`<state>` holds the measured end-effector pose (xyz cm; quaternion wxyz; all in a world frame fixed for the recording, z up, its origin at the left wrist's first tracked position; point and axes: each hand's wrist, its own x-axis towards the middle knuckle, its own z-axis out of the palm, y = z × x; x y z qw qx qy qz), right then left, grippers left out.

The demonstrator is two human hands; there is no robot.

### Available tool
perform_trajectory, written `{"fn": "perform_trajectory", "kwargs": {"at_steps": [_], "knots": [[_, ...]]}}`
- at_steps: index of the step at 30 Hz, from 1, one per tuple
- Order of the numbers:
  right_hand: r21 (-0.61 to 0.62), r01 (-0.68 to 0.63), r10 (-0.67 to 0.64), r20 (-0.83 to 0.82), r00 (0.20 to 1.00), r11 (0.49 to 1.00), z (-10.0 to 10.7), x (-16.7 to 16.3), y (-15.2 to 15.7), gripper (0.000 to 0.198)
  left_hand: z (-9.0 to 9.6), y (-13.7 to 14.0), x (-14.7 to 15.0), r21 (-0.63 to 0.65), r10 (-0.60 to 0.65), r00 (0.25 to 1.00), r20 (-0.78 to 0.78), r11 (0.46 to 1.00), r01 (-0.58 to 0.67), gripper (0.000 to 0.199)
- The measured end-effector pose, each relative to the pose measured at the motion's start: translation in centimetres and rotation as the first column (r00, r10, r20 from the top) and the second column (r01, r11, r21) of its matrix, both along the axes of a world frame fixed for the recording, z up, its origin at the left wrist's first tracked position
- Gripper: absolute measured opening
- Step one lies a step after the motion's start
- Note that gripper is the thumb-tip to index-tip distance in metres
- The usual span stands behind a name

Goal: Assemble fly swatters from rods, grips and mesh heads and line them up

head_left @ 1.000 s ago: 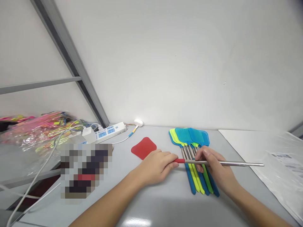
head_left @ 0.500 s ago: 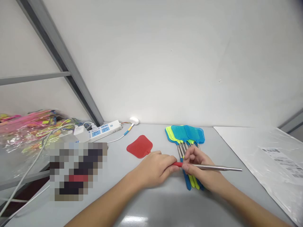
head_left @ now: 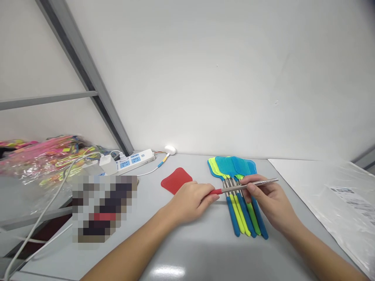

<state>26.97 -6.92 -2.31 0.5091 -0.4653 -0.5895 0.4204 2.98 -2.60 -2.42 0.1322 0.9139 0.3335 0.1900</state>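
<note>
A telescopic metal rod with a red grip [head_left: 216, 191] is held above the table between both hands. My left hand [head_left: 189, 202] is closed around the red grip. The thumb and fingers of my right hand [head_left: 268, 197] pinch the metal part near its far end. Behind my left hand lies a red mesh fly swatter head [head_left: 176, 180], partly covered by that hand; whether it joins the rod is hidden. Beneath the rod, several fly swatters [head_left: 227, 166] with blue and yellow-green heads lie side by side, their coloured handles towards me.
A white power strip [head_left: 136, 159] with plugs and cables sits at the back left, near a small white device [head_left: 170, 150]. Bagged colourful items [head_left: 49, 156] are piled at far left. A blurred-out patch covers something at left. A white plastic package [head_left: 319, 187] lies at right.
My right hand has slid outward along the rod, from beside the red grip to near the metal end. The rod now tilts up to the right, and more of the swatter handles show.
</note>
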Motion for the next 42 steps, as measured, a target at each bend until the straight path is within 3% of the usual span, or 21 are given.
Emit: {"fn": "perform_trajectory", "kwargs": {"at_steps": [4, 7, 10, 13, 18, 22, 27, 32, 42], "knots": [[0.066, 0.047, -0.054, 0.114, 0.992, 0.997, 0.4, -1.4, -0.6, 0.021, -0.1, -0.9, 1.1, 0.041, -0.096, 0.995, 0.012, 0.995, 0.095, 0.035], [0.158, -0.021, -0.013, 0.214, 0.977, 0.987, 1.3, -2.8, -0.4, 0.021, -0.4, -1.6, 1.7, 0.021, -0.133, 0.990, 0.050, 0.991, 0.132, 0.034], [0.192, -0.122, 0.055, 0.318, 0.946, 0.974, 2.4, -4.1, 0.2, 0.024, -0.6, -1.6, 1.9, -0.078, -0.093, 0.989, 0.112, 0.992, 0.102, 0.030], [0.186, -0.080, 0.008, 0.358, 0.934, 0.979, 3.2, -5.2, 0.9, 0.026, -0.7, -1.2, 1.5, -0.147, -0.033, 0.988, 0.148, 0.988, 0.055, 0.028], [0.195, 0.028, -0.067, 0.197, 0.978, 0.980, 4.3, -7.2, 1.6, 0.020, -0.6, -0.6, 1.1, -0.170, -0.001, 0.983, 0.185, 0.985, 0.033, 0.030], [0.092, 0.020, -0.015, -0.052, 0.999, 0.996, 6.1, -8.7, 2.1, 0.026, -0.4, -0.6, 1.2, -0.147, 0.035, 0.986, 0.164, 0.989, -0.010, 0.031], [0.014, -0.056, 0.058, -0.313, 0.948, 0.998, 7.6, -9.3, 2.9, 0.031, -0.3, -0.5, 0.9, -0.101, 0.057, 0.985, 0.162, 0.994, -0.041, 0.031], [-0.034, -0.086, 0.070, -0.330, 0.941, 0.996, 6.9, -9.6, 3.5, 0.034, -0.4, -0.2, 0.8, -0.148, 0.076, 0.988, 0.133, 0.987, -0.056, 0.031], [0.015, -0.088, 0.088, -0.266, 0.960, 0.996, 5.5, -9.6, 3.5, 0.036, -0.3, 0.1, 0.5, -0.149, 0.026, 0.996, 0.084, 0.989, -0.013, 0.027]]}}
